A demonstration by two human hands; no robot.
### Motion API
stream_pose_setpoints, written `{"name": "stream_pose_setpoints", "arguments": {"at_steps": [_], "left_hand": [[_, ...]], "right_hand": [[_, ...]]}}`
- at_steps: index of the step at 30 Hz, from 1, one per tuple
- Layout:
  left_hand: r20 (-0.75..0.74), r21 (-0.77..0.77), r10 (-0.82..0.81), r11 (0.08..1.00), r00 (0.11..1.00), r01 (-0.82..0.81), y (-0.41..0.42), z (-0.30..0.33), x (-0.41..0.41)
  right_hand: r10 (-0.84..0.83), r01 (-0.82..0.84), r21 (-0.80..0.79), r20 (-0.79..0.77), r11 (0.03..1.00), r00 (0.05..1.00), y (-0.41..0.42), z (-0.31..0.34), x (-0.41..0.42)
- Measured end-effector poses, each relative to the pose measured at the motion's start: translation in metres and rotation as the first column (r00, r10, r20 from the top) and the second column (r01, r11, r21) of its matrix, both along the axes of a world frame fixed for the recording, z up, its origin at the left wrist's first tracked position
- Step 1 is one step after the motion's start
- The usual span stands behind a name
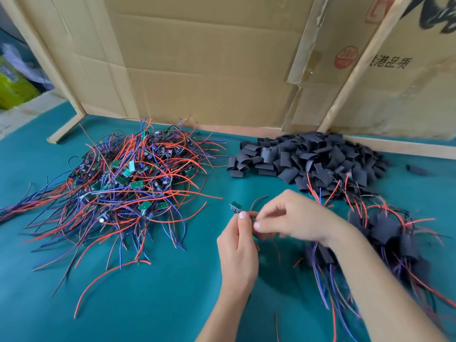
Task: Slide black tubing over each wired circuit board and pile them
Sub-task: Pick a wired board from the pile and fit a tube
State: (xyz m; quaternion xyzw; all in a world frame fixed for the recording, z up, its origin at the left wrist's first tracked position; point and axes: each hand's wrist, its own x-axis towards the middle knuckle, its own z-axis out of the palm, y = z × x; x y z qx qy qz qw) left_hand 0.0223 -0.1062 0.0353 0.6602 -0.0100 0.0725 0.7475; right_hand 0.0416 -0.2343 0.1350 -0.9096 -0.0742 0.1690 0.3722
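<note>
The board (235, 208) sticks up just above the left hand (238, 250), whose fingers (243, 215) pinch its wires; the right hand (291, 218) pinches them too, over the counter (172, 292), between the piles.

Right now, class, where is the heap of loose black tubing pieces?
In the head view, the heap of black tubing pieces lies far right on the green table, against the cardboard wall, right of the unsleeved boards pile.

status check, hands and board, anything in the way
Left hand pinching a bare circuit board; right hand at its wires. No tubing on it yet. Nothing blocking.
</note>
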Motion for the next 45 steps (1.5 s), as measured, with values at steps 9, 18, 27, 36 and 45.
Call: {"name": "stream_pose_setpoints", "arguments": {"at_steps": [9, 18, 27, 36, 45], "left_hand": [[-0.008, -0.039, -0.018, 0.999, 1.000, 0.018, 0.002, 0.000, 0.001], [-0.024, -0.031, -0.086, 0.996, 0.996, 0.085, 0.004, 0.004, -0.001], [-0.061, 0.029, -0.052, 0.998, 0.997, 0.054, 0.002, 0.003, -0.001], [-0.054, -0.001, -0.101, 0.995, 0.993, 0.101, 0.002, 0.005, 0.000], [0.037, 0.271, -0.140, 0.954, 0.990, 0.125, -0.004, 0.001, -0.004]], "right_hand": [[-0.374, 0.518, -0.610, 0.359, 0.600, 0.855, -0.059, -0.042, 0.081], [-0.422, 0.720, -0.474, 0.592, 0.507, 0.687, -0.065, -0.047, 0.083], [-0.552, 0.460, 0.368, 0.203, 0.808, 0.809, 0.013, -0.023, 0.015], [-0.415, 0.432, 0.769, -0.238, 0.472, 0.878, 0.016, -0.039, 0.005], [-0.675, 0.404, 0.709, 0.137, 0.578, 0.725, 0.002, -0.042, 0.014]]}}
